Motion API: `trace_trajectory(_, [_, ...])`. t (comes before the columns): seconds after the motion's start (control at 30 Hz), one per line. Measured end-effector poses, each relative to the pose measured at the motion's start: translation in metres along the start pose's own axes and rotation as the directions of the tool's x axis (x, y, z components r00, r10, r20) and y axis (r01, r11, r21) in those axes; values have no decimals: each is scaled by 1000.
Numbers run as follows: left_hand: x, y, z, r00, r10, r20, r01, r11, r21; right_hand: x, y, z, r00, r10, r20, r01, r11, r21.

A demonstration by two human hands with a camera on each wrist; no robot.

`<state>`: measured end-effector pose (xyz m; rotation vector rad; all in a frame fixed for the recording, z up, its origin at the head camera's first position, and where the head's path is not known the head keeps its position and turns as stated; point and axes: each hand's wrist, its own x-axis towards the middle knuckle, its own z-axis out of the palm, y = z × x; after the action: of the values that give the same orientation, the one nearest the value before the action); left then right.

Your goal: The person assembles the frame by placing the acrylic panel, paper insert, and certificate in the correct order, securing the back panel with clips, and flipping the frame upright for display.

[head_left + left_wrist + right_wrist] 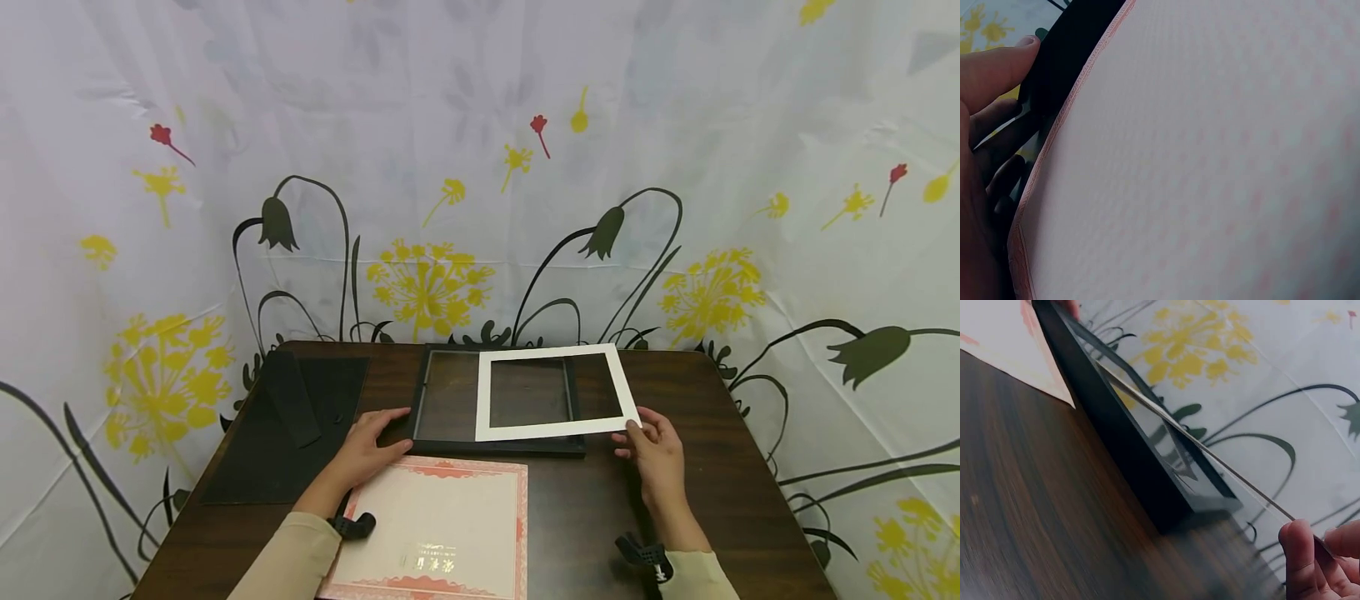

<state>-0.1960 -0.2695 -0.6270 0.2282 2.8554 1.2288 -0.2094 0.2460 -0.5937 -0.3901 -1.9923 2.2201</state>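
- the right hand (654, 454) pinches the near right corner of a white mat (555, 428) between thumb and fingers.
- the mat slants: its left end is down inside a black frame (495, 447), its right end raised and reaching past the frame's right side.
- that frame, clear pane in it, lies by the worktop's (735, 467) far edge, around the middle.
- the left hand (367, 450) has thumb and fingers spread, their tips at the frame's left side by its near corner.
- a pink-bordered certificate (435, 525) lies just this side of the frame, towards the worktop's near edge, partly under the left forearm.
- a black backing board (255, 442) with a stand leg (291, 404) lies along the worktop's left edge, near the far left corner.
- a flower-printed cloth (480, 167) hangs behind the far edge.
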Motion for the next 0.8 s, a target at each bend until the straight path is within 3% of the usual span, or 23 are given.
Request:
trace_trajectory(0.33, [0,0,0,1000,10,-10,-10,1000,-1,-13,13,33,990,35,134,-27,998,-62])
trace_trajectory(0.8, [1,-1,1,1000,-7,-7,7,1000,-15,-19,20,56,982,62,177,-47,995,-88])
